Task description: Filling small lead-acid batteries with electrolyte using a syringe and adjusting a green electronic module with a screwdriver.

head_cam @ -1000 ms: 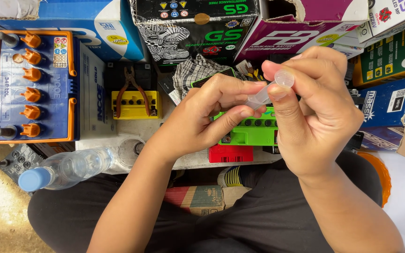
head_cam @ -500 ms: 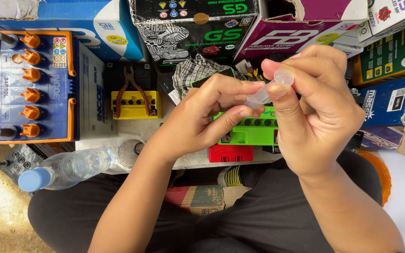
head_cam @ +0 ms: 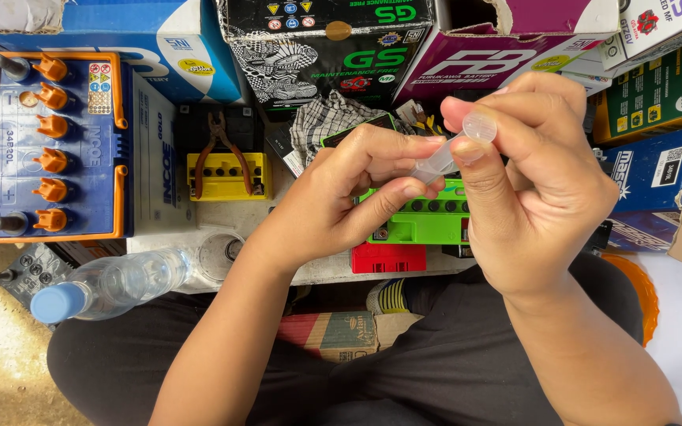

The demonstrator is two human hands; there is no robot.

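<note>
Simply small clear plastic tube (head_cam: 445,158), translucent.

A blue battery (head_cam: 57,146) with orange caps sits at the left edge of the work area, beside a yellow battery (head_cam: 229,175) with rusty pliers (head_cam: 220,150) lying on top. A checked cloth (head_cam: 329,117) is bunched behind them, near the row of cardboard boxes (head_cam: 333,47) along the far edge. A green battery (head_cam: 420,222) stands on a red one (head_cam: 388,258) at the near edge. A clear water bottle (head_cam: 112,284) with a blue cap lies on its side at the near left corner.
</note>
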